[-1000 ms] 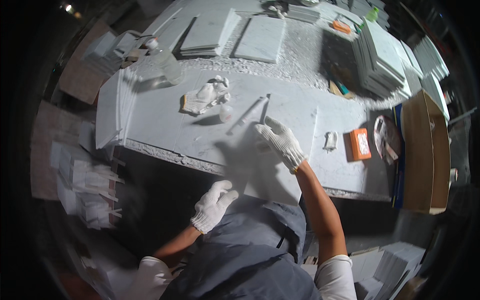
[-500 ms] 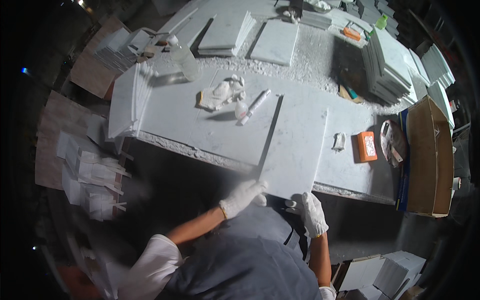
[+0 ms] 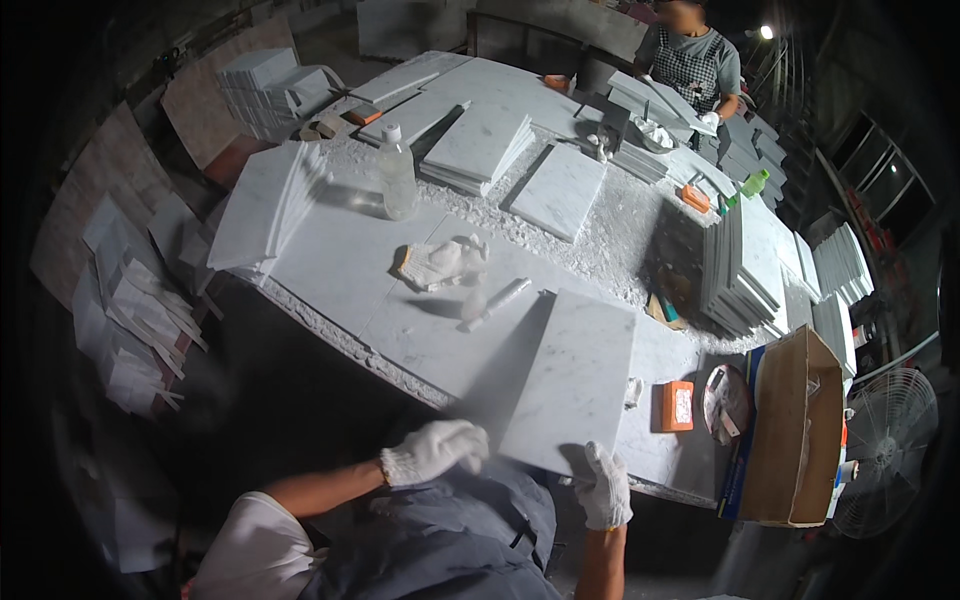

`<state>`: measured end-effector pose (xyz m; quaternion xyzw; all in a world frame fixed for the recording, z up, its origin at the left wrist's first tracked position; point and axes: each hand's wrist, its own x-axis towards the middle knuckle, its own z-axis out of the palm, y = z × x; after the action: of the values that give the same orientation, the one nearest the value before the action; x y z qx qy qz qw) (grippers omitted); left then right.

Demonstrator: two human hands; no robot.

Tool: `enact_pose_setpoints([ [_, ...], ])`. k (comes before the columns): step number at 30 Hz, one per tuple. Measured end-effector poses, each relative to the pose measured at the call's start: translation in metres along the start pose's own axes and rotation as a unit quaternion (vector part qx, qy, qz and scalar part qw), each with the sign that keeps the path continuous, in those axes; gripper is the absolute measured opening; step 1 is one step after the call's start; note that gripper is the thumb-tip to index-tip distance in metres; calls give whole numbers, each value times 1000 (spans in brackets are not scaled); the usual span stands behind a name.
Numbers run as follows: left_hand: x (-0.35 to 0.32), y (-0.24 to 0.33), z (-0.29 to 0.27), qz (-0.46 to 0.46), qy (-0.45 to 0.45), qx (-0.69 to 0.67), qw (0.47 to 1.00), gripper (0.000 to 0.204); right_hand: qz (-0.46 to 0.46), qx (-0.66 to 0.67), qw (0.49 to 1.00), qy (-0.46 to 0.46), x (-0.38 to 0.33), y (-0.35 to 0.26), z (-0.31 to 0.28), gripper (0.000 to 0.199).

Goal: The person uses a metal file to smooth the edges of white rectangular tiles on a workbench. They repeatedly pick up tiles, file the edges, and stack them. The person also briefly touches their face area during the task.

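A pale grey-veined stone slab [image 3: 575, 385] lies at the bench's near edge, its near end jutting toward me. My right hand [image 3: 606, 492], in a white knit glove, grips the slab's near right corner, thumb on top and fingers below. Off the slab's near left corner is my left hand [image 3: 437, 452], also gloved, holding nothing, with loosely bent fingers slightly blurred. Left of the slab, on the bench [image 3: 345, 270], lie a white marker-like tube [image 3: 500, 302] and a spare knit glove [image 3: 440, 262]. A small pale object beside the tube is unclear.
A clear bottle [image 3: 396, 175] stands near leaning slabs [image 3: 270, 205]. To the right are an orange block [image 3: 677, 405], a round disc [image 3: 726, 402], a cardboard box [image 3: 790, 430] and a fan [image 3: 885, 450]. Stacked slabs [image 3: 740, 265] stand farther back. A co-worker [image 3: 690, 70] handles slabs at the far side.
My left hand has come off the slab and moved left. My right hand keeps its hold on the corner. The view has tilted up and turned, bringing in the co-worker and the fan.
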<state>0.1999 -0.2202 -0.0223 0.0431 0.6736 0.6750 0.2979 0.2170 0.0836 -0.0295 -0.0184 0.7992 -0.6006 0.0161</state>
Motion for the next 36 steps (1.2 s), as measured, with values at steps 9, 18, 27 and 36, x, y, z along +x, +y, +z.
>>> enact_pose_setpoints([
  [9, 51, 8, -206, 100, 489, 479, 722, 32, -9, 67, 998, -11, 145, -46, 7, 32],
  [18, 100, 12, -265, 31, 566, 547, 616, 46, -64, 212, 972, -73, 361, -54, 93, 32],
  [27, 102, 21, -268, -14, 538, 589, 603, 50, -165, 123, 974, -98, 512, -30, 175, 40],
  [36, 101, 32, -268, -62, 507, 560, 652, 50, -107, -25, 984, -141, 557, -63, 204, 48],
])
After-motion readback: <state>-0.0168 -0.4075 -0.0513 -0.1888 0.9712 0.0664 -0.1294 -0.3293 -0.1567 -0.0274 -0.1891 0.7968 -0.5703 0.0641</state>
